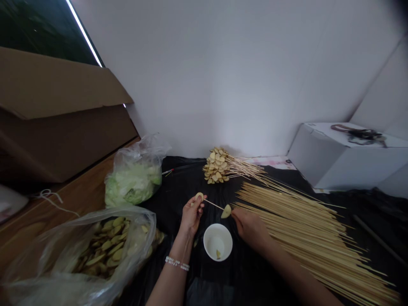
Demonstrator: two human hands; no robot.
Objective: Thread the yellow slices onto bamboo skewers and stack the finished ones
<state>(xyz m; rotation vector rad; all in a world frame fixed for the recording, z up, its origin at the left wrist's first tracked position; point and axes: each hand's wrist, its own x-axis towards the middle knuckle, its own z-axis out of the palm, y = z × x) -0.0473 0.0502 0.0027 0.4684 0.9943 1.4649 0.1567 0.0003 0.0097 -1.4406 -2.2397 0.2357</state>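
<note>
My left hand (192,213) pinches a pale potato slice (199,196) at the tip of a thin bamboo skewer (213,205). A second slice (226,211) sits further along that skewer, right by my right hand (250,227), whose fingers are closed on the stick. Just below both hands stands a small white bowl (218,242) with one scrap inside. Behind them lies a heap of finished skewers loaded with slices (216,165).
Several bare bamboo skewers (306,229) fan out to the right over the black sheet (242,272). At left are a clear bag of potato slices (105,246), a bag of lettuce (134,180) and a cardboard box (57,114). A white box (344,159) stands at the right.
</note>
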